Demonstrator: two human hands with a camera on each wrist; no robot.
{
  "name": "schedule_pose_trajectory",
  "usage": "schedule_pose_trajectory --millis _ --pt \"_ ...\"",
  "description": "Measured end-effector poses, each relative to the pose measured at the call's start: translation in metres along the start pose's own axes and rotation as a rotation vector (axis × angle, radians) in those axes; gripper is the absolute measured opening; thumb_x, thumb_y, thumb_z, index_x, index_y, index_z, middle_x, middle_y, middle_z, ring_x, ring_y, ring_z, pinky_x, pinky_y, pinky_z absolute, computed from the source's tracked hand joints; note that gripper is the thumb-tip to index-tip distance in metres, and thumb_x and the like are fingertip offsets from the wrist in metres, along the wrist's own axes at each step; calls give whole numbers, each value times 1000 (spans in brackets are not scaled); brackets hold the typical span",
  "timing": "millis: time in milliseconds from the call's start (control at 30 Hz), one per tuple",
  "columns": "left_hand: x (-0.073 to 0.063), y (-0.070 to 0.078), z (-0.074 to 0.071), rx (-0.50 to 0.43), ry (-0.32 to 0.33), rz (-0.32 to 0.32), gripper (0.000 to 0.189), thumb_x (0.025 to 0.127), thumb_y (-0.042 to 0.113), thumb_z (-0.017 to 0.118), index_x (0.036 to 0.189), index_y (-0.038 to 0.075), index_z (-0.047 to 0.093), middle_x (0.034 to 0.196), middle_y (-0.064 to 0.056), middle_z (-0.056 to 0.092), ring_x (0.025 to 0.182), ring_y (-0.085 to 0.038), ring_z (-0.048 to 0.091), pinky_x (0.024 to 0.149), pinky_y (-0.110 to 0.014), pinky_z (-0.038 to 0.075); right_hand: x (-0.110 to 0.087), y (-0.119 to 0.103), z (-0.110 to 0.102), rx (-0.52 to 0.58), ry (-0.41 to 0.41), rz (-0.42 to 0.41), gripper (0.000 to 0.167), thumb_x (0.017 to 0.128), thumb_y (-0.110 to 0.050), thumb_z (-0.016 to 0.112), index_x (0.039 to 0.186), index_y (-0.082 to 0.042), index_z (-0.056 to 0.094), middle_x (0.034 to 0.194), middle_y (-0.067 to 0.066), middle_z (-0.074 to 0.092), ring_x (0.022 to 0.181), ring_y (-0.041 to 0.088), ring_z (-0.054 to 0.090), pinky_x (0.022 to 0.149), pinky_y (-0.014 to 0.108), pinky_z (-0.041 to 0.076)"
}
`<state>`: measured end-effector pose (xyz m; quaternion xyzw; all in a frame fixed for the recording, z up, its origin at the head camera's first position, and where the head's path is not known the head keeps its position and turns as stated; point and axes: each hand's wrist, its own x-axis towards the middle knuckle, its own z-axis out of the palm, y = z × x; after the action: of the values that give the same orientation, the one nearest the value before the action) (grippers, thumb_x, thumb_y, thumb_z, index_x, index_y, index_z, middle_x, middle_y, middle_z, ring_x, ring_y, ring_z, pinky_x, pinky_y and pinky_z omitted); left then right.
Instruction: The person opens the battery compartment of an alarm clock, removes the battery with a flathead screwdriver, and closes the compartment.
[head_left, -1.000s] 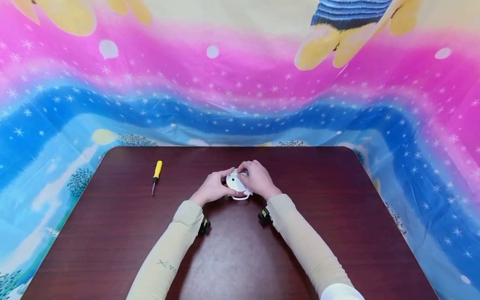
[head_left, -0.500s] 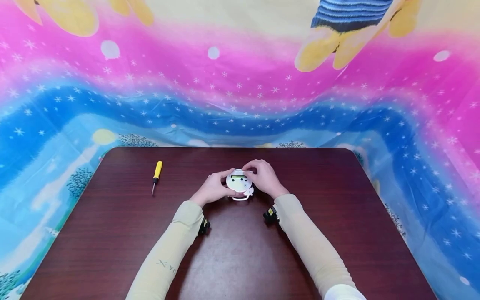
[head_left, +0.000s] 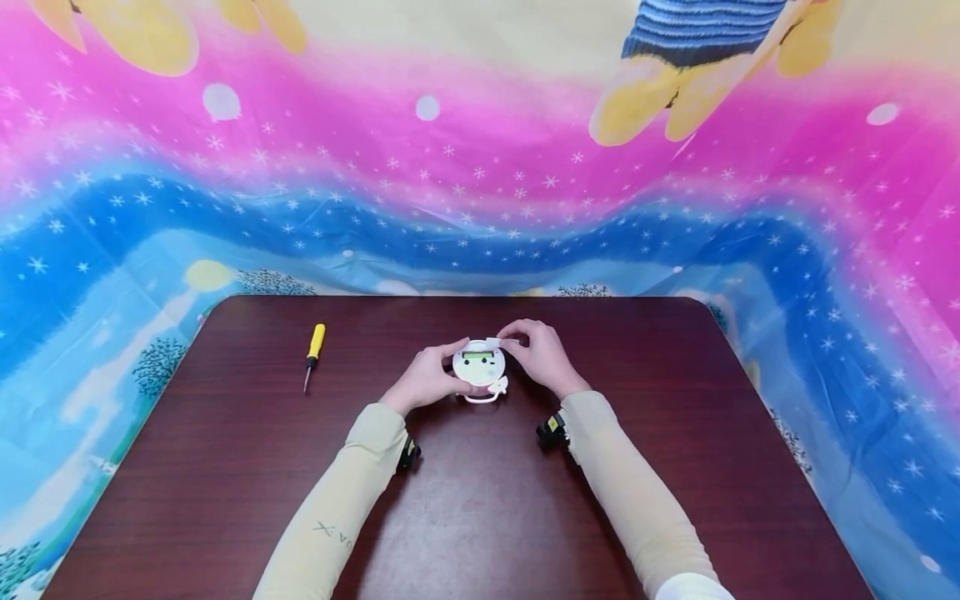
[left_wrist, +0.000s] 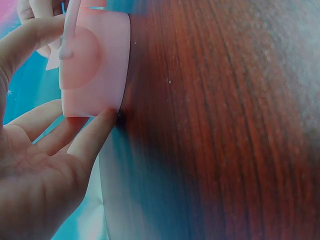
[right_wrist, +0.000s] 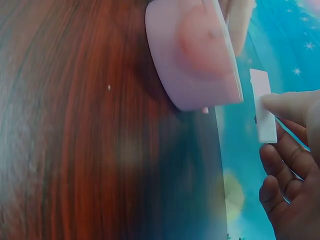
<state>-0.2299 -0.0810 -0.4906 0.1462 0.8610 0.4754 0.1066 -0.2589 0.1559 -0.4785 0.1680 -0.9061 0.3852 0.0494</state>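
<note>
A round white-and-pink device (head_left: 480,372) with a thin loop handle (head_left: 481,399) lies face down or back up on the table. On its top side an open slot shows something green (head_left: 477,356), and two dark dots sit below it. My left hand (head_left: 426,377) grips its left side between thumb and fingers; the left wrist view shows the fingers on the pink side wall (left_wrist: 97,95). Just off its upper right, my right hand (head_left: 542,356) pinches a small white rectangular cover (right_wrist: 263,107) between thumb and fingers, apart from the device in the right wrist view.
A screwdriver (head_left: 315,348) with a yellow and black handle lies on the left of the dark wooden table (head_left: 637,367). Behind the table hangs a colourful printed cloth (head_left: 480,167). Black wrist cameras (head_left: 551,431) sit under both sleeves.
My right hand has moved right, lifting the white cover off the device and uncovering the slot with the green thing in it. The left hand keeps its grip.
</note>
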Motion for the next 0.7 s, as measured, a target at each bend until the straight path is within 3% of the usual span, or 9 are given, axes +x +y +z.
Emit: schedule_pose_trajectory --millis 700 --pt "-1 0 0 2 0 -1 94 73 20 92 154 9 46 140 -11 60 122 -13 58 102 -33 44 -5 30 -24 74 56 88 8 99 -13 69 104 -15 75 94 2 70 79 27 55 71 38 44"
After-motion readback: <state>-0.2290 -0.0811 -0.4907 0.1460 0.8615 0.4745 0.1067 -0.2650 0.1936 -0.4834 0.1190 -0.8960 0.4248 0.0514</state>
